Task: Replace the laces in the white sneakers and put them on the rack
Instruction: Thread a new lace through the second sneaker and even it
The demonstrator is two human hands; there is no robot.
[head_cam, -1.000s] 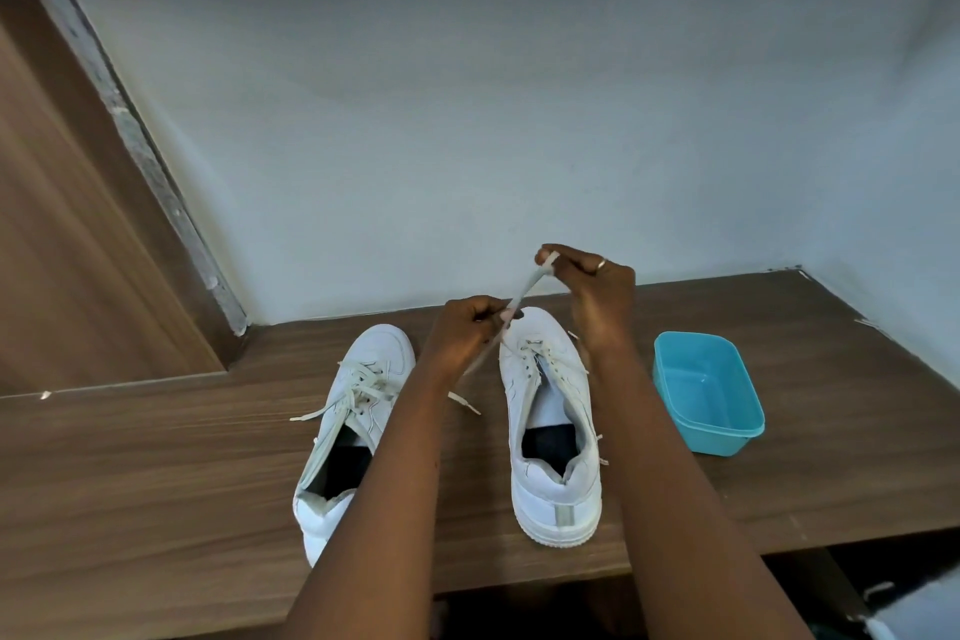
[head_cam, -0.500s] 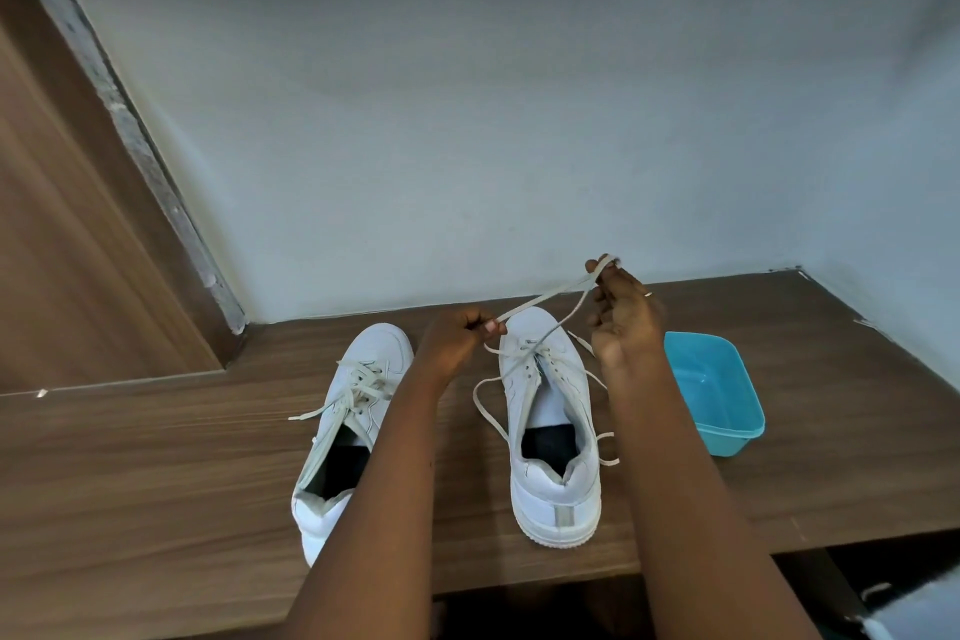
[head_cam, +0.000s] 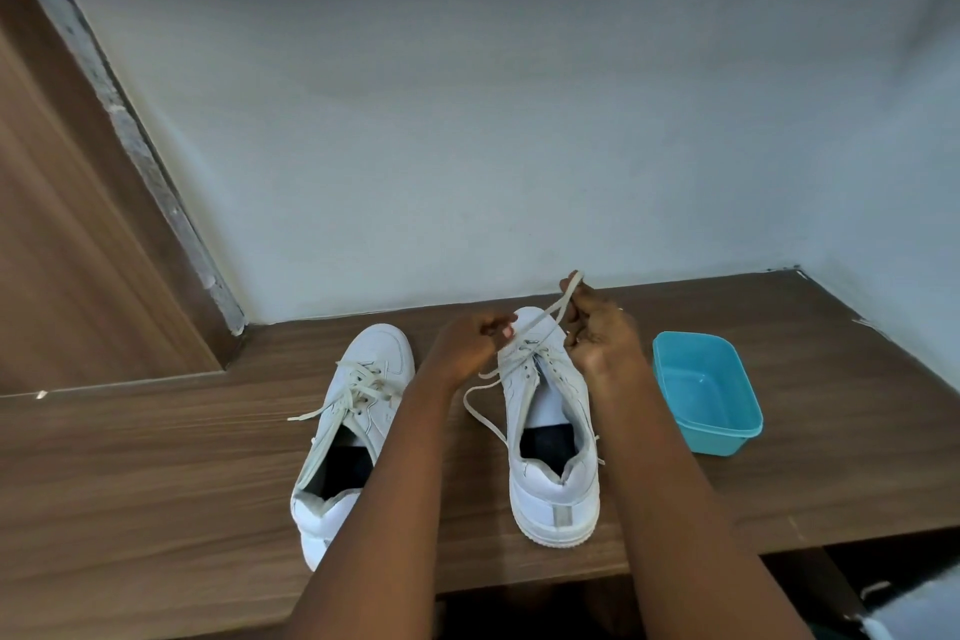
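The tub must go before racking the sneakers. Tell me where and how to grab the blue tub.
Probably the best grip on the blue tub is the rim of its right long wall, coming from above and the right. It stands upright and open, so that rim is free; the right hand and right sneaker crowd its left side.

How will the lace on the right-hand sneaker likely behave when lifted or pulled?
The lace is probably floppy: it runs straight only between the left hand and right hand, while its free part droops in a loop beside the right sneaker. Flat and thin, it looks light and would likely slip without a firm pinch grip.
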